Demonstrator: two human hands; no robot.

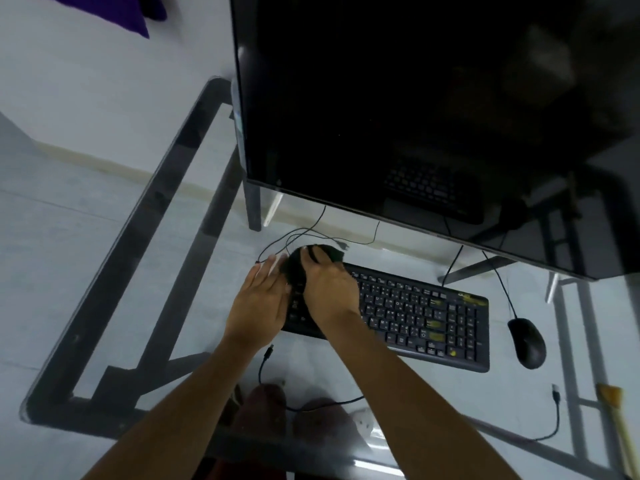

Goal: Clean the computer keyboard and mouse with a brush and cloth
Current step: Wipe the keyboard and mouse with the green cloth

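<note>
Black keyboard (415, 313) with yellow accent keys lies mid glass desk (485, 403), near monitor (398, 98). Right hand (329, 289) presses dark cloth (304, 261) on keyboard's left end, fingers curled into cloth. Left hand (259, 303) flat beside it, fingers stretched, steadying left edge. Black mouse (526, 342) right of keyboard, apart. Brush (614, 410) at desk's right edge. Yellow logo at keyboard's top right corner unreadable. Front desk area free except loose cable (550, 420).

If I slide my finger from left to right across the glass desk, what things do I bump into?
Open left hand → right hand pressing a black cloth → black keyboard with yellow markings → black computer mouse → yellowish brush at the right edge.
</note>
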